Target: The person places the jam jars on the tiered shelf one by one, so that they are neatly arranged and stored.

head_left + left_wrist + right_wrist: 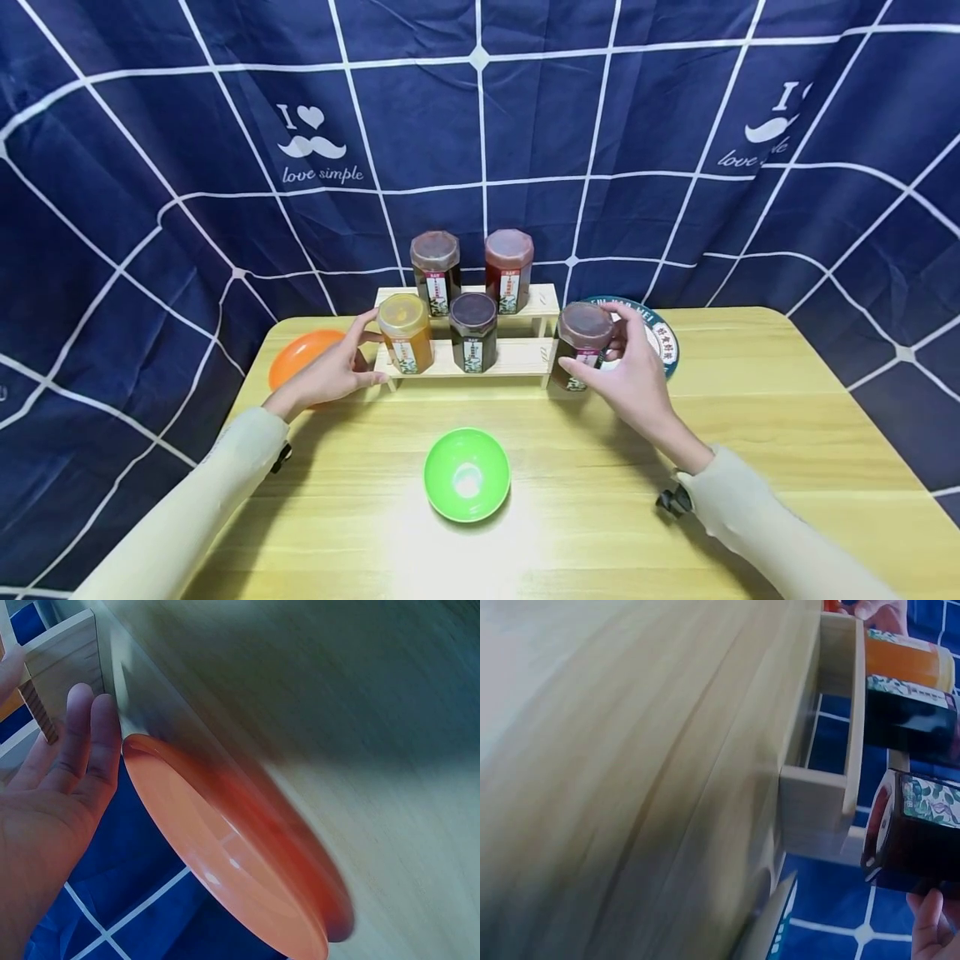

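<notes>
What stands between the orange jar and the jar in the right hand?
In the head view, a dark jar stands between the orange jar and the held jar.

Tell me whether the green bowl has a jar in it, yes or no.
No. In the head view the green bowl sits bare on the table, while the right hand grips a brown jar beside the wooden rack.

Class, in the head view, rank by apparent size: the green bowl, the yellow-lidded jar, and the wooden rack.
1. wooden rack
2. green bowl, though it sits nearer the camera
3. yellow-lidded jar
</notes>
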Demonstrator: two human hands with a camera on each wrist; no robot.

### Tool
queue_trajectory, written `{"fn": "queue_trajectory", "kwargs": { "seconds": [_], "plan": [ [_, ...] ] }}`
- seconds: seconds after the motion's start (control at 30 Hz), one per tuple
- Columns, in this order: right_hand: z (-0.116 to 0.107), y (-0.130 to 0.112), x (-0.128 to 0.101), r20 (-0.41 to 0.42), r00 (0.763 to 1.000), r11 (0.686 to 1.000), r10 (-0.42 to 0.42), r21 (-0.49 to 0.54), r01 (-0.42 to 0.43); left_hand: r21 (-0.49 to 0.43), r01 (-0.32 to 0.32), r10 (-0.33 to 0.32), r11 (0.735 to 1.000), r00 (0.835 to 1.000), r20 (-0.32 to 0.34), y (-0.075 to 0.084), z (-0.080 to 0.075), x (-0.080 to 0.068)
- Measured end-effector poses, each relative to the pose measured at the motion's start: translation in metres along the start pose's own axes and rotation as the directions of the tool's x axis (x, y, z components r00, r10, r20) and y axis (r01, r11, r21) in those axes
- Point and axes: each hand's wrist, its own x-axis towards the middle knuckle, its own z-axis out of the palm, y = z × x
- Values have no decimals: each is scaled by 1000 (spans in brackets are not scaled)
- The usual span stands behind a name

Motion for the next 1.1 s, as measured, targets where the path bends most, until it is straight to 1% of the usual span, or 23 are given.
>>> {"fn": "queue_trajectory", "kwargs": {
  "seconds": [0.17,0.33,0.5,0.7,0.93,1.1],
  "plan": [
    [18,-7,6,13,1000,1000,-1,-14,1,-6,-13,13,1000,1000,-8,-1,0,-1],
    [35,-11,12,30,999,1000,-13,-18,14,-3,8,-8,1000,1000,-7,1,0,-1],
    [46,-13,15,42,999,1000,0,-27,2,-9,26,-26,1000,1000,-1,0,-1,-1],
    [53,-14,18,51,999,1000,15,-12,-14,-16,10,-10,1000,1000,1,-1,-1,-1],
    [56,-14,21,62,998,1000,20,-3,-20,-19,4,-4,1000,1000,6,0,0,1],
    [57,-15,22,93,995,999,27,17,-29,-38,8,-7,999,1000,2,1,0,0]
  ]
}}
